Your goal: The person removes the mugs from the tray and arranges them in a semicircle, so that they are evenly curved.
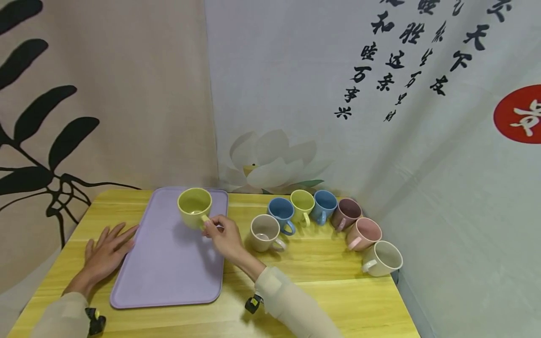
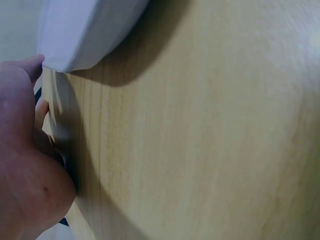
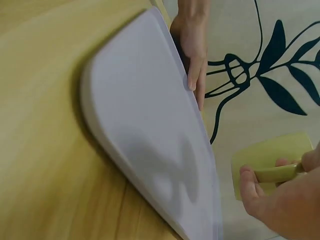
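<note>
In the head view my right hand (image 1: 225, 235) pinches the handle of a yellow-green mug (image 1: 193, 210). The mug hangs upright over the upper part of a lilac tray (image 1: 177, 277), its shadow falling on the tray below. In the right wrist view the fingers (image 3: 248, 187) close round the handle of that mug (image 3: 240, 155). My left hand (image 1: 106, 253) lies with spread fingers at the tray's left edge, and its fingertips touch the rim. In the left wrist view the left hand (image 2: 30, 165) appears beside the tray's edge (image 2: 95, 30).
Right of the tray stands a beige mug (image 1: 264, 234) beside a blue mug (image 1: 281, 213). A curved row continues with a yellow-green mug (image 1: 302, 203), another blue mug (image 1: 324, 206), a mauve mug (image 1: 346, 213), a pink mug (image 1: 365, 232) and a cream mug (image 1: 382, 258). A printed curtain (image 1: 270, 94) hangs behind.
</note>
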The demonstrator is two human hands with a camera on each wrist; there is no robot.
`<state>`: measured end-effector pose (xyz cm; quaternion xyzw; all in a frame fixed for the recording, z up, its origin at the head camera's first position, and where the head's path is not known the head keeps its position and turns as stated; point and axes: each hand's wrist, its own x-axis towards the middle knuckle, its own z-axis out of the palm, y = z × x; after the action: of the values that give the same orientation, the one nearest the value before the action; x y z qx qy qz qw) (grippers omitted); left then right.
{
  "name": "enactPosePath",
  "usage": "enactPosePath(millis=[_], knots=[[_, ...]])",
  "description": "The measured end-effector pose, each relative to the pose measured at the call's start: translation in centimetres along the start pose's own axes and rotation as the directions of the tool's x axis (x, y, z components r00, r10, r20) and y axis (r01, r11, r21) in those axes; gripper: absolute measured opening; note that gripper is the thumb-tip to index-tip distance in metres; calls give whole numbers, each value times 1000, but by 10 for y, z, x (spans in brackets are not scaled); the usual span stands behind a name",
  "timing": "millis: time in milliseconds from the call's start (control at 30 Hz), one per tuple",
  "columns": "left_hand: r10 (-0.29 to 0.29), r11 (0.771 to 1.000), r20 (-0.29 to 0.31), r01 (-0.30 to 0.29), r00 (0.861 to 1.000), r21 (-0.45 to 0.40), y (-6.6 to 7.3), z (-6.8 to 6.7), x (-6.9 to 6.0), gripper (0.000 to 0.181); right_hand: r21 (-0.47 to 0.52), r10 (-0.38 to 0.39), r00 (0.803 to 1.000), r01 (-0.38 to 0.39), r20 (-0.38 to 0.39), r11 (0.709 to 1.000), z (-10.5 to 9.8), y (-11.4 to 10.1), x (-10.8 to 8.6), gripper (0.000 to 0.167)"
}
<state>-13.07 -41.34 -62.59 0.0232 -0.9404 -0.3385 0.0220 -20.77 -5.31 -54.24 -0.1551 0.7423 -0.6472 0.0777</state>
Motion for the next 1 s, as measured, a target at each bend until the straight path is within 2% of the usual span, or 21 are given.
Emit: enactPosePath(millis=[233, 500, 733, 1000], knots=[[1, 1000, 9, -1, 1000, 1, 2, -3, 1, 62, -5, -18, 995, 19, 97, 1000, -26, -5, -27, 26], [-3, 1000, 10, 3, 1000, 11, -1, -1, 2, 62, -25, -49, 977, 55, 206, 998, -56, -3, -54, 27], [0, 1000, 5, 0, 1000, 15, -1, -1, 4, 62, -58, -35, 966, 51, 254, 997, -78, 6, -73, 26], [-5, 1000, 13, 4, 1000, 17, -1, -3, 2, 62, -71, -67, 953, 92, 296, 993, -106, 18, -86, 23]])
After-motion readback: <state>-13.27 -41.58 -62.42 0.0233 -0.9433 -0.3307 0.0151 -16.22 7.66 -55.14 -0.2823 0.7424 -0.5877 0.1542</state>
